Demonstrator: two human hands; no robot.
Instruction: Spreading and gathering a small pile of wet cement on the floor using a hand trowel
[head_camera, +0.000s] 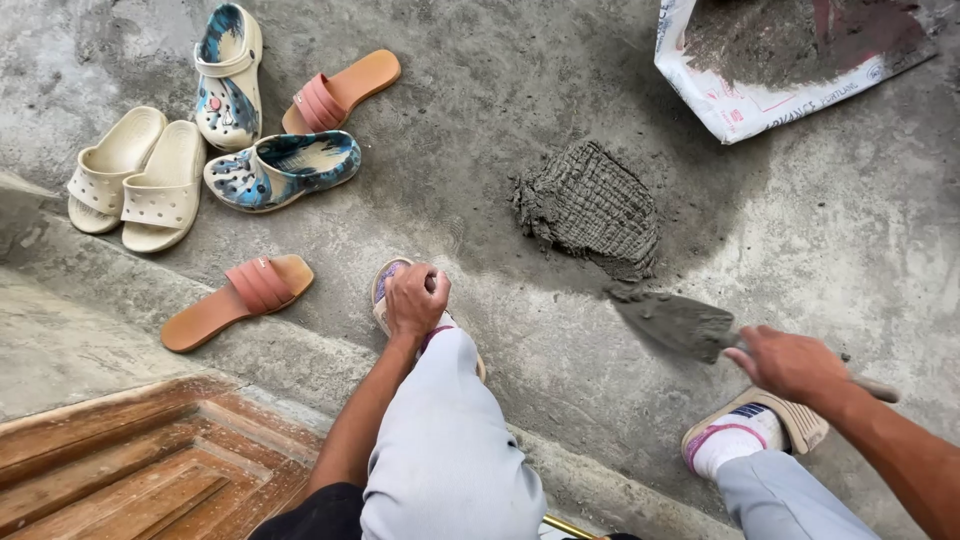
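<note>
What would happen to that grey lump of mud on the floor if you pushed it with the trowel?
The grey mortar heap would probably squash and smear rather than slide whole: its surface keeps trowel ridges, so it looks soft and wet. It likely feels heavy for its size and sticky, since some clings to the trowel held in the right hand. It won't roll.

Floor (820, 250): rough matt concrete, grey, dusted with cement.
Mortar heap (590, 205): wet grey mix, ridged surface.
Trowel (675, 325): metal blade, coated in matt grey mortar.
Sack (745, 110): white woven plastic, holding dry grey powder.
Cream clogs (140, 180): smooth matt moulded plastic, perforated.
Blue marbled clogs (280, 165): plastic, slight sheen.
Tan slides (235, 300): smooth soles, ribbed pink straps.
Door panel (150, 465): carved wood, worn brown finish.
Trousers (445, 450): pale grey cloth, matt.
</note>
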